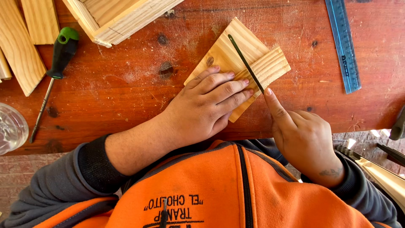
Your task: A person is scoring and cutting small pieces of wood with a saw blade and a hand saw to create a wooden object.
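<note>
Left hand (206, 105) flat, fingers spread, pinning the stacked pine offcuts (240, 63) mid-frame; right hand (301, 135) grips a thin file (245, 63), forefinger extended — sawdust down, edge seemingly only part-worked.

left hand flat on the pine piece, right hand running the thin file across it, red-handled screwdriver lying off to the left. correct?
One thing is off: the screwdriver lying to the left has a black and green handle, not a red one. The head view shows it. The rest holds: the left hand lies flat on the pine piece and the right hand guides the thin file across it.
</note>
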